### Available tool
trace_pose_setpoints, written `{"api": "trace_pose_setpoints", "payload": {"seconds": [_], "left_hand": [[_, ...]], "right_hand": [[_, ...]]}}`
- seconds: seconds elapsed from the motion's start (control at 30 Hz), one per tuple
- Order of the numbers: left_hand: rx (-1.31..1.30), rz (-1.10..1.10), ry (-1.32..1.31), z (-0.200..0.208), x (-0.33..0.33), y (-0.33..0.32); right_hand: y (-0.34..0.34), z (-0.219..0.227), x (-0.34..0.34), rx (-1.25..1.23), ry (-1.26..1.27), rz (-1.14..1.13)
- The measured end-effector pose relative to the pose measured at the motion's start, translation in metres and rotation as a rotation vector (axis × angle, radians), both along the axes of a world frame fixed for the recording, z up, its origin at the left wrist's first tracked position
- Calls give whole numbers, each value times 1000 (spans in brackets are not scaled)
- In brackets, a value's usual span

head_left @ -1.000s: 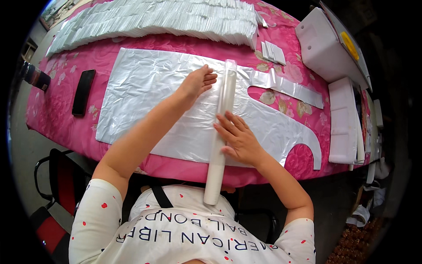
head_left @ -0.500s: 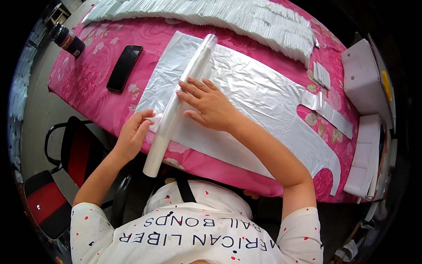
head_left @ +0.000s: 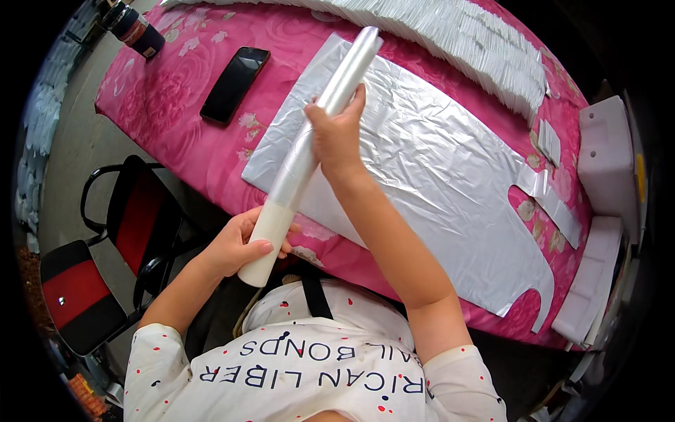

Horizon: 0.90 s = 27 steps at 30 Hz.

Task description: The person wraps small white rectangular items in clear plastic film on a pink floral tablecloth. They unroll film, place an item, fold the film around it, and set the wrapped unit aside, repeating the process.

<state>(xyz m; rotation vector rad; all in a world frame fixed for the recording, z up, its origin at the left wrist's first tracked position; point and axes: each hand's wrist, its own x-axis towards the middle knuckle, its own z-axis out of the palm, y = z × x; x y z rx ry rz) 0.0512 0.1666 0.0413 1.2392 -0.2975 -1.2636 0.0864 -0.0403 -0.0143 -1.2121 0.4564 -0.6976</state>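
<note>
A long pale tube [head_left: 271, 228] wound with clear plastic film runs slantwise in front of me, its near end past the table edge. My left hand [head_left: 242, 243] wraps round that near end, thumb on top. Higher up, about the middle, my right hand [head_left: 339, 137] grips it with the thumb on one side and fingers on the other. Underneath and to the right, a thin silvery-white plastic sheet shaped like an apron [head_left: 429, 169] lies spread out, slightly wrinkled, with curved cut-outs and strap-like ends at the right.
Pink flowered cloth [head_left: 169, 126] covers the table. Left stand a black phone [head_left: 235, 84] and a dark bottle [head_left: 135, 29]. Folded white pieces [head_left: 450, 42] form a long row at the back; a small stack [head_left: 550, 142] lies near white foam boxes [head_left: 606, 155]. A red-black chair [head_left: 77, 302] stands left.
My left hand has closed round the tube's near end. My right hand, earlier flat on the film, now grips the tube. The view has shifted somewhat.
</note>
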Motion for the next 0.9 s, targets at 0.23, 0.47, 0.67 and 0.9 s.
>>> {"api": "trace_pose_setpoints", "payload": {"seconds": [0.23,0.47,0.67,0.9], "left_hand": [[-133,-241,399,5,-11,-35],[246,-154,-527,-18,-50,-76],[188,-440,361,-29,-51,-54],[257,-510,537,-23,-57,-56]], "right_hand": [[-45,68,-71,548,-109,150],[-36,38,-126,285,56,6],[-141,17,-188,212,79,-240],[-201,15,-249,-26,354,-85]]}}
